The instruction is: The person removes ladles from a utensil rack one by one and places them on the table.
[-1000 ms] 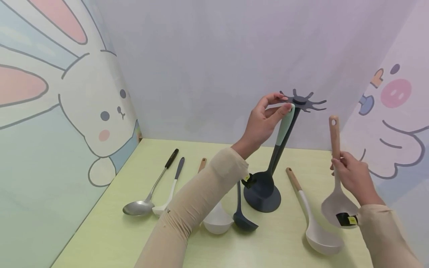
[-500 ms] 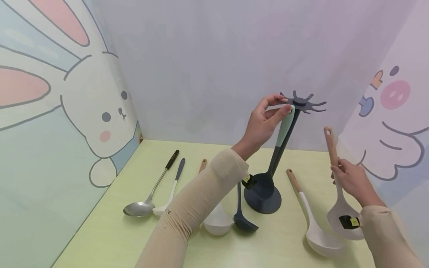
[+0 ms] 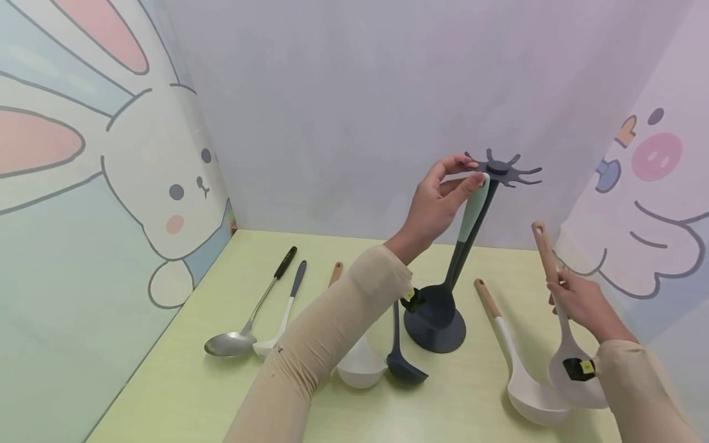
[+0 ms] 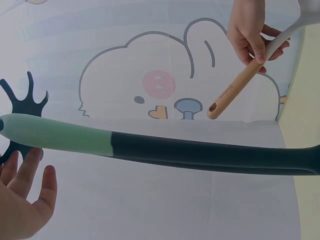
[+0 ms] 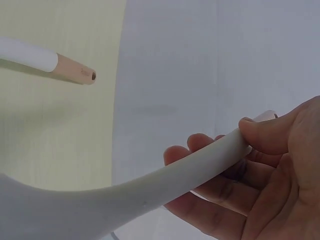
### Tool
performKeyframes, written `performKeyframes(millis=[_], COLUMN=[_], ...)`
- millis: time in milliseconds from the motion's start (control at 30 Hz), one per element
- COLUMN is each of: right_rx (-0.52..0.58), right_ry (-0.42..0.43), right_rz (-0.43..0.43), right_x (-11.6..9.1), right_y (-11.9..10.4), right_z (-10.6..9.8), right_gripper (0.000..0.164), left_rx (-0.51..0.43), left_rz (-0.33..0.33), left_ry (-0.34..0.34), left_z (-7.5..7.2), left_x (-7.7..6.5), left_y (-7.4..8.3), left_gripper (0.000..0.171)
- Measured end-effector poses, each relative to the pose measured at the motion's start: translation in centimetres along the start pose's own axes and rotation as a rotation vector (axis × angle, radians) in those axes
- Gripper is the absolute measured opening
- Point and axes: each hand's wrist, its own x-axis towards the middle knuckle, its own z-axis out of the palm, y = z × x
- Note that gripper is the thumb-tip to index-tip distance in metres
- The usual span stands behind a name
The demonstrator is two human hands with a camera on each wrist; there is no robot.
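My left hand (image 3: pixel 437 197) pinches the top end of a black ladle (image 3: pixel 437 304) by its mint-green handle (image 4: pixel 60 135). That handle end lies against a prong of the dark utensil rack (image 3: pixel 497 167), and my index fingertip touches the rack; whether the handle's hole is over the prong I cannot tell. The ladle's bowl hangs above the rack's round base. At the right, my right hand (image 3: pixel 581 301) grips a white ladle (image 5: pixel 150 187) where its wooden handle (image 4: pixel 235 90) meets the white neck. Its bowl is low, partly behind the wrist camera and sleeve.
On the table (image 3: pixel 183 369) lie a steel spoon (image 3: pixel 229 343), a white utensil with a grey handle (image 3: pixel 296 277), a white ladle (image 3: pixel 360 369) partly behind my left arm, and a small dark ladle (image 3: pixel 407 369). Another wooden-handled white ladle (image 3: pixel 534 397) lies near my right hand.
My right hand has lowered the white ladle, its handle tilting further left and its bowl shifting right. My left hand and the green-handled ladle have stayed in place at the rack.
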Motion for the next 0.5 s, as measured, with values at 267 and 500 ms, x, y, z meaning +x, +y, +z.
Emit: performKeyframes(millis=[267, 500], right_rx=[0.027, 0.033], right_ry=[-0.036, -0.098], right_rz=[0.026, 0.071], right_x=[0.6, 1.5], right_y=[1.2, 2.0], right_z=[0.1, 0.0], right_gripper=[0.032, 0.035], left_rx=[-0.006, -0.008], left_rz=[-0.004, -0.006], left_ry=[-0.008, -0.007], left_z=[-0.1, -0.1], left_x=[-0.1, -0.1], left_y=[0.0, 0.1], left_gripper=[0.033, 0.032])
